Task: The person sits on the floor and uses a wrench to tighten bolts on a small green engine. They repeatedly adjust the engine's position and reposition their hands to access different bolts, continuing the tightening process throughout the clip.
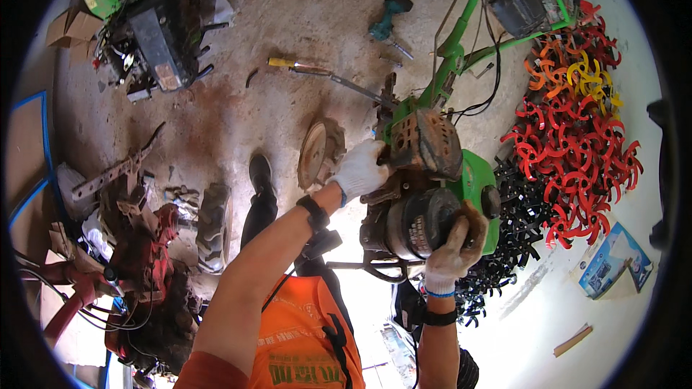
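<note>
A small engine sits on a green-framed machine (476, 169) in front of me. My left hand (362, 167), in a white work glove, reaches to its left side beside the rusty, perforated muffler cover (427, 145). The fingers there are curled, and what they grip is hidden. At the engine's near side is a black round air filter housing (422, 223). My right hand (455, 248), also gloved, with brown-stained fingertips, bends its fingers over the housing's right edge. A green tank (476, 180) with a black cap lies just beyond that hand.
Piles of red curved blades (569, 151) and black blades (515, 223) lie on the right. A cordless drill (389, 16), a yellow-handled tool (281, 63) and a rusty wheel disc (314, 153) are on the concrete floor. Red machinery (155, 252) stands left.
</note>
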Motion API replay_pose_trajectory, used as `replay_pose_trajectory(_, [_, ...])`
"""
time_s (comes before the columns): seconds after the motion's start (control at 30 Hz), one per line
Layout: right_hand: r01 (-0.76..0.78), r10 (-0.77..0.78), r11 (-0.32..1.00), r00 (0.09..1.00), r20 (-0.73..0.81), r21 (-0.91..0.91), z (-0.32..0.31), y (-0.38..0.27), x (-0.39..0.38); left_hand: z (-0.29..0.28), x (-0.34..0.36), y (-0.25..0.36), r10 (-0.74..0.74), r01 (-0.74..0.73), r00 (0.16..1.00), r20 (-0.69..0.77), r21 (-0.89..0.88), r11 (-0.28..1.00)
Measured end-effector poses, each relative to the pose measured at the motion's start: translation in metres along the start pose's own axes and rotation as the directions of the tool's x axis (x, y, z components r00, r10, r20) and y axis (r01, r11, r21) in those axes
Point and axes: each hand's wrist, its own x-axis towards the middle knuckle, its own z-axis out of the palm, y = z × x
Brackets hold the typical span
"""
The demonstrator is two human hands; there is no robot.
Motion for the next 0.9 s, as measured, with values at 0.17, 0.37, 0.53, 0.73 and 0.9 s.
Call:
replay_pose_trajectory(0.17, [0.128, -0.129, 0.992, 0.990, 0.050, 0.015, 0.001, 0.000, 0.002, 0.012, 0.007, 0.021, -0.036, 0.036, 0.999, -0.007, 0.207, 0.978])
replay_pose_trajectory(0.37, [0.201, -0.199, 0.977, 0.980, 0.029, -0.066, 0.002, -0.001, 0.005, 0.018, 0.013, 0.017, -0.058, 0.055, 0.998, 0.001, 0.314, 0.948])
replay_pose_trajectory(0.53, [0.236, -0.236, 0.971, 0.972, 0.003, -0.036, 0.007, 0.001, 0.005, 0.025, 0.017, 0.011, -0.103, 0.101, 0.995, -0.007, 0.289, 0.952])
replay_pose_trajectory(0.73, [0.258, -0.259, 0.962, 0.966, -0.001, -0.084, 0.008, 0.002, 0.006, 0.025, 0.017, 0.015, -0.084, 0.083, 0.996, -0.005, 0.251, 0.965])
replay_pose_trajectory(0.9, [0.254, -0.254, 0.966, 0.967, 0.001, -0.049, 0.008, 0.000, 0.008, 0.027, 0.018, 0.011, -0.087, 0.082, 0.996, 0.006, 0.259, 0.962])
